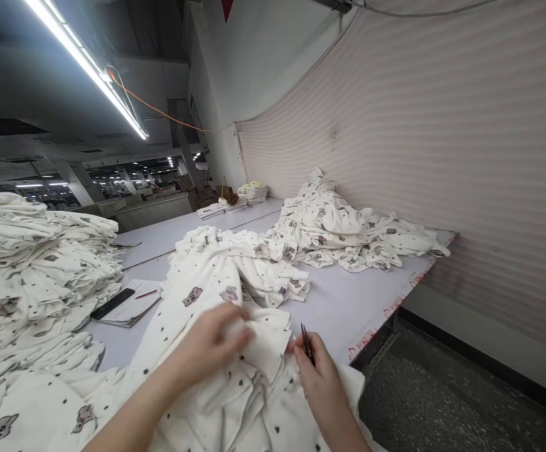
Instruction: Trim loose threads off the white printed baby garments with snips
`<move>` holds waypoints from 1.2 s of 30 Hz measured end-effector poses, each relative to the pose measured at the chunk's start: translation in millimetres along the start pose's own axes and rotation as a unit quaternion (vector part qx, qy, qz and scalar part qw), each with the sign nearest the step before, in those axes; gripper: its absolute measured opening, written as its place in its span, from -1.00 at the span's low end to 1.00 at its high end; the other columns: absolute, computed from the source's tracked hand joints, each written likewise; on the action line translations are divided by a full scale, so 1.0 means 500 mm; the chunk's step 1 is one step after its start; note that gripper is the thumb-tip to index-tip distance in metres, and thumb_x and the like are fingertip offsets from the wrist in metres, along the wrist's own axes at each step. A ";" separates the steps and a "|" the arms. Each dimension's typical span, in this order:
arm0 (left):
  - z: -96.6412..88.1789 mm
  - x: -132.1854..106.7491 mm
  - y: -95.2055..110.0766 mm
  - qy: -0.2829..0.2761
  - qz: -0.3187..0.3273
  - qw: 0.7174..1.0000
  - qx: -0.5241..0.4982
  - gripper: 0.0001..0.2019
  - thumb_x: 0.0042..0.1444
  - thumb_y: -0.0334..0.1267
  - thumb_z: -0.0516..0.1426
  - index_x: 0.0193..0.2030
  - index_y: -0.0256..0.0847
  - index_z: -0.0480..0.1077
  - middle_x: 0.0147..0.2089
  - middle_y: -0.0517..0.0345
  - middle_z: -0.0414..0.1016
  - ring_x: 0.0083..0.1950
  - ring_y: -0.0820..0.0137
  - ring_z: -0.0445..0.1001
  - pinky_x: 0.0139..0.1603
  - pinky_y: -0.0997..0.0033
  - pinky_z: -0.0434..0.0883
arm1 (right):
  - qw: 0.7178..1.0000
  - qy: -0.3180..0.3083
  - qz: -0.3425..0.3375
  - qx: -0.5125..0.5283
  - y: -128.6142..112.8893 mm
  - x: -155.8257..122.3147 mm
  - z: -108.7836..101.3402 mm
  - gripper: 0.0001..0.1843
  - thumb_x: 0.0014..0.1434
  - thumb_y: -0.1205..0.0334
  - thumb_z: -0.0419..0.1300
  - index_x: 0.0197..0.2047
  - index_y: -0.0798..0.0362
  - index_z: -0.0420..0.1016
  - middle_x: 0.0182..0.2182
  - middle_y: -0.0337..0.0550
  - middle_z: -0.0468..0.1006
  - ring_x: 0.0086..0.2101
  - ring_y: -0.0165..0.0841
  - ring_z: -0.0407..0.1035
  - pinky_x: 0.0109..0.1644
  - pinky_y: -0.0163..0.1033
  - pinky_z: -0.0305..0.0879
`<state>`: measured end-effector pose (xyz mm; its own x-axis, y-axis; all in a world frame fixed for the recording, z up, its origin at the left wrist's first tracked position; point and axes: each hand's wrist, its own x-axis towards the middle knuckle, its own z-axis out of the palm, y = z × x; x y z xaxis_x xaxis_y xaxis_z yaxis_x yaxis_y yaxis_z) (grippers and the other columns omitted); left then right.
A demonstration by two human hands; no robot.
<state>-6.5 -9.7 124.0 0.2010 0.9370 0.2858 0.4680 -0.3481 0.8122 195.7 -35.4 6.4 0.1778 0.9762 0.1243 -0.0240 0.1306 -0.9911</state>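
A white fleecy garment (160, 336), printed with small dark spots and animal faces, lies spread on the table in front of me. My left hand (216, 339) is over its middle, fingers bent and blurred by motion; whether they grip the cloth I cannot tell. Black thread snips (306, 343) stick up from my right hand (319, 370), which is closed around them. The thumb and fingertips of that hand are at the edge of a white folded piece of the garment (273, 339).
Large piles of the same printed cloth stand at the left (42, 270) and at the back right (334, 220). A phone (112, 304) lies on a notepad (134, 307) with a red pen (145, 294). The table edge (376, 326) drops to the floor at right.
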 end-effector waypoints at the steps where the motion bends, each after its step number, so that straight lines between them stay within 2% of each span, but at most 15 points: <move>1: 0.012 0.001 0.003 -0.078 -0.007 0.995 0.063 -0.78 -0.16 -0.26 0.33 -0.30 -0.11 0.53 -0.37 0.21 0.53 -0.44 0.35 0.46 -0.38 0.45 0.31 | 1.000 -0.009 0.003 0.020 -0.003 0.001 0.004 -0.75 0.21 0.01 0.08 -0.31 0.02 0.35 -0.40 -0.21 0.50 -0.48 -0.39 0.33 -0.46 -0.39 0.25; 3: 0.034 0.001 0.010 -0.191 -0.010 0.964 0.186 -0.80 -0.14 -0.32 0.29 -0.29 -0.09 0.55 -0.28 0.16 0.56 -0.30 0.24 0.50 -0.32 0.42 0.31 | 0.995 -0.048 0.034 0.079 -0.010 0.000 0.016 -0.74 0.22 0.01 0.06 -0.24 0.03 0.37 -0.38 -0.22 0.51 -0.65 -0.52 0.14 -0.63 -0.43 0.06; 4: 0.043 0.003 0.013 -0.210 -0.013 0.951 0.225 -0.78 -0.08 -0.30 0.25 -0.22 -0.07 0.53 -0.21 0.14 0.56 -0.24 0.22 0.51 -0.28 0.41 0.32 | 0.989 -0.077 0.055 0.113 -0.014 -0.001 0.021 -0.74 0.21 0.02 0.06 -0.21 0.04 0.37 -0.42 -0.26 0.50 -0.71 -0.57 0.00 -0.68 -0.44 -0.07; 7: 0.054 0.012 0.010 -0.179 -0.008 0.956 0.232 -0.76 0.07 -0.21 0.17 -0.09 -0.07 0.44 -0.10 0.12 0.51 -0.11 0.21 0.48 -0.18 0.40 0.34 | 0.968 -0.151 0.091 0.181 -0.018 -0.005 0.029 -0.75 0.22 0.09 0.06 -0.16 0.06 0.38 -0.64 -0.43 0.35 -0.76 -0.60 -0.21 -0.70 -0.44 -0.23; 9: 0.052 0.020 0.001 -0.170 0.003 0.958 0.231 -0.86 0.13 -0.22 0.11 -0.19 -0.11 0.45 -0.16 0.12 0.48 -0.16 0.24 0.47 -0.20 0.40 0.33 | 0.974 -0.138 0.074 0.164 -0.015 -0.006 0.025 -0.73 0.24 0.06 0.05 -0.16 0.07 0.40 -0.64 -0.41 0.35 -0.76 -0.59 -0.16 -0.71 -0.45 -0.17; 12: 0.045 0.025 -0.014 -0.148 -0.005 0.966 0.212 -0.85 0.19 -0.27 0.04 -0.31 -0.14 0.43 -0.22 0.12 0.45 -0.20 0.28 0.46 -0.19 0.39 0.33 | 0.997 -0.034 -0.020 0.068 -0.005 -0.003 0.013 -0.71 0.24 0.01 0.07 -0.22 0.05 0.44 -0.40 -0.20 0.52 -0.56 -0.46 0.31 -0.53 -0.43 0.25; 15: 0.038 0.022 -0.021 -0.111 -0.013 0.984 0.141 -0.88 0.19 -0.22 0.07 -0.30 -0.14 0.40 -0.03 0.05 0.45 -0.02 0.21 0.43 -0.07 0.36 0.34 | 0.996 0.028 -0.069 -0.055 0.004 0.003 0.013 -0.72 0.11 0.06 0.21 -0.15 0.03 0.46 -0.34 -0.13 0.52 -0.27 -0.26 0.45 -0.25 -0.35 0.39; 18: 0.029 0.016 -0.024 -0.097 -0.049 0.994 0.003 -0.84 0.19 -0.13 0.09 -0.33 -0.15 0.34 0.17 -0.02 0.37 0.10 0.14 0.39 -0.07 0.33 0.38 | 0.985 -0.002 -0.061 -0.163 0.005 0.014 0.023 -0.67 0.04 0.18 0.25 -0.09 -0.02 0.44 -0.31 -0.13 0.53 -0.28 -0.22 0.46 -0.29 -0.30 0.41; 21: 0.017 0.005 -0.027 -0.077 -0.079 0.986 -0.126 -0.80 0.22 -0.08 0.03 -0.35 -0.13 0.25 -0.22 0.10 0.52 -0.17 0.24 0.47 -0.15 0.34 0.39 | 0.975 -0.049 -0.080 -0.202 0.001 0.024 0.027 -0.85 0.10 0.32 0.11 -0.24 -0.03 0.44 -0.30 -0.14 0.53 -0.30 -0.24 0.46 -0.30 -0.30 0.39; 23: 0.010 -0.006 -0.028 -0.052 -0.069 0.993 -0.076 -0.81 0.19 -0.07 0.05 -0.35 -0.11 0.24 -0.42 0.24 0.41 -0.35 0.33 0.40 -0.27 0.42 0.35 | 0.977 -0.047 -0.088 -0.188 0.000 0.025 0.025 -0.87 0.13 0.34 0.06 -0.29 -0.02 0.41 -0.34 -0.15 0.52 -0.32 -0.26 0.46 -0.33 -0.31 0.37; 25: 0.009 -0.016 -0.026 -0.057 -0.067 0.995 0.054 -0.84 0.08 -0.10 0.15 -0.30 -0.09 0.31 -0.38 0.25 0.41 -0.36 0.32 0.39 -0.33 0.45 0.31 | 0.981 -0.036 -0.100 -0.161 0.002 0.022 0.023 -0.86 0.14 0.29 0.06 -0.26 -0.02 0.42 -0.32 -0.15 0.53 -0.28 -0.26 0.46 -0.29 -0.31 0.37; 27: 0.015 -0.023 -0.022 -0.114 -0.068 0.976 0.170 -0.77 -0.01 -0.18 0.23 -0.18 -0.04 0.40 -0.25 0.20 0.50 -0.23 0.23 0.46 -0.24 0.43 0.32 | 0.985 -0.031 -0.099 -0.134 0.006 0.016 0.023 -0.78 0.12 0.25 0.09 -0.14 -0.03 0.42 -0.28 -0.15 0.54 -0.23 -0.26 0.47 -0.23 -0.30 0.37; 30: 0.030 -0.027 -0.018 -0.203 -0.039 0.941 0.269 -0.78 0.08 -0.33 0.12 -0.14 0.02 0.46 -0.22 0.17 0.54 -0.18 0.21 0.51 -0.21 0.42 0.32 | 0.995 -0.063 -0.036 -0.063 0.014 0.003 0.024 -0.75 0.11 0.20 0.12 -0.12 -0.02 0.43 -0.35 -0.19 0.56 -0.28 -0.29 0.48 -0.23 -0.32 0.37; 33: 0.034 -0.027 -0.016 -0.179 -0.010 0.945 0.273 -0.79 0.16 -0.38 -0.02 -0.26 -0.07 0.42 -0.30 0.14 0.47 -0.27 0.28 0.48 -0.28 0.44 0.31 | 0.995 -0.093 -0.004 -0.020 0.022 -0.012 0.029 -0.80 0.07 0.23 0.11 -0.20 0.01 0.43 -0.34 -0.21 0.57 -0.45 -0.39 0.41 -0.34 -0.37 0.32; 36: 0.026 -0.029 -0.011 -0.105 0.008 0.977 0.188 -0.92 0.10 -0.34 0.04 -0.37 -0.13 0.33 -0.02 0.04 0.40 -0.03 0.22 0.42 -0.10 0.40 0.33 | 0.994 -0.093 -0.017 -0.050 0.027 -0.025 0.041 -0.85 -0.03 0.27 0.15 -0.31 0.01 0.43 -0.40 -0.23 0.53 -0.46 -0.37 0.36 -0.40 -0.38 0.26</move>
<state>-0.8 -21.8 108.8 0.3643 0.9183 0.1546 0.7379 -0.3860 0.5537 173.2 -42.3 -7.4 -0.0090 0.9878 0.1554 0.0779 0.1556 -0.9847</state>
